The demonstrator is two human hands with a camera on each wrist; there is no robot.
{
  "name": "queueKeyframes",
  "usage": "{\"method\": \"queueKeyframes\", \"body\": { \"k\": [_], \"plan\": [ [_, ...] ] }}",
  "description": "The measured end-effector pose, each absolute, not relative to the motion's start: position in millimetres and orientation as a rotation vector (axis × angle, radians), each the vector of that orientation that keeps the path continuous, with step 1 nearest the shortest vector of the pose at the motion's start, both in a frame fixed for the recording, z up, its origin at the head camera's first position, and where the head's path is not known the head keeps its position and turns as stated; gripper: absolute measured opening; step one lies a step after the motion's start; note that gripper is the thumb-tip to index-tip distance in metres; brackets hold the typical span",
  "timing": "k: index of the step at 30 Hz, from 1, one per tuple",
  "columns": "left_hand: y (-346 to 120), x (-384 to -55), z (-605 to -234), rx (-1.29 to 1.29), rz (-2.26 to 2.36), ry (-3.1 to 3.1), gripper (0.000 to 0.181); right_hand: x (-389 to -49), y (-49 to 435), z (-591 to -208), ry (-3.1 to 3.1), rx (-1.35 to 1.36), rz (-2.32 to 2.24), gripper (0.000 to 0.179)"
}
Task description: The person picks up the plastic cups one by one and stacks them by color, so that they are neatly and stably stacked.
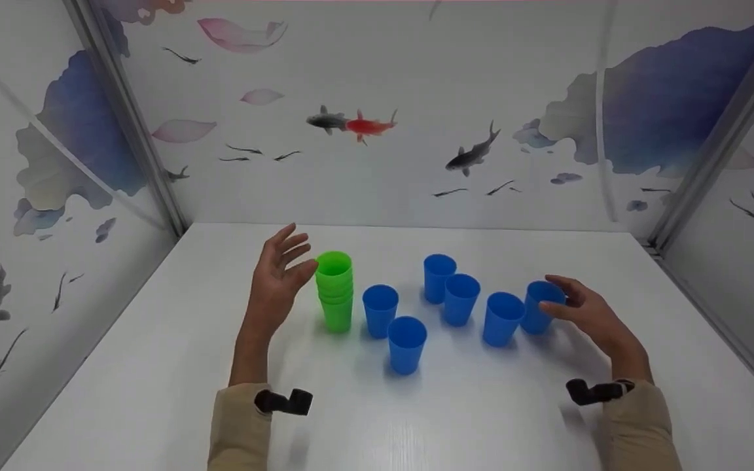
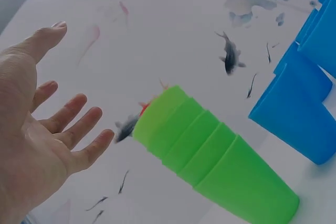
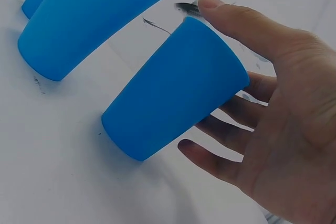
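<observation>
A stack of nested green cups (image 1: 336,307) stands upright on the white table. Just left of its top, my left hand (image 1: 277,281) is raised with fingers spread and holds nothing. The left wrist view shows the same stack (image 2: 220,161) apart from the fingertips. At the right end of a group of blue cups, my right hand (image 1: 590,317) is placed loosely around the rightmost blue cup (image 1: 537,317). In the right wrist view the thumb lies over the rim of this cup (image 3: 176,87), and the other fingers extend along its far side, partly hidden.
Beside the green stack stand two blue cups (image 1: 407,350). A blue cup (image 1: 504,320) is close to the rightmost one, with two more blue cups (image 1: 461,302) farther left and back. Walls painted with fish enclose the white table (image 1: 390,425) at the back and sides.
</observation>
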State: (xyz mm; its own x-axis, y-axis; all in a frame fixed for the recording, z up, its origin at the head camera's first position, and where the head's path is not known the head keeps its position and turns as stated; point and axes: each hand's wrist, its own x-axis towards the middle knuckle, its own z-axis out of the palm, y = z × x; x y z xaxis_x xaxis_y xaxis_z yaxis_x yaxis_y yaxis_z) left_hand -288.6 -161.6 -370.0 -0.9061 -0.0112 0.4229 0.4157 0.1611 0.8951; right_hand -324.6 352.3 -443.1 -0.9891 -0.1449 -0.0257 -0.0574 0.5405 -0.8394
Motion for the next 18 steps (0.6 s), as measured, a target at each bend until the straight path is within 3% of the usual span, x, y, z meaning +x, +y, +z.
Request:
{"method": "queueKeyframes", "body": {
  "k": [13, 18],
  "plan": [
    [-118.3, -284.4, -372.0, -0.498, -1.706, -2.250, 0.070, -324.4, 353.1, -449.2, 2.674, -0.184, -1.547, 0.076],
    [-104.4, -288.6, -380.8, -0.506, -1.687, -2.362, 0.078, -325.0, 352.9, -449.9, 2.663, -0.182, -1.558, 0.076]
  ]
}}
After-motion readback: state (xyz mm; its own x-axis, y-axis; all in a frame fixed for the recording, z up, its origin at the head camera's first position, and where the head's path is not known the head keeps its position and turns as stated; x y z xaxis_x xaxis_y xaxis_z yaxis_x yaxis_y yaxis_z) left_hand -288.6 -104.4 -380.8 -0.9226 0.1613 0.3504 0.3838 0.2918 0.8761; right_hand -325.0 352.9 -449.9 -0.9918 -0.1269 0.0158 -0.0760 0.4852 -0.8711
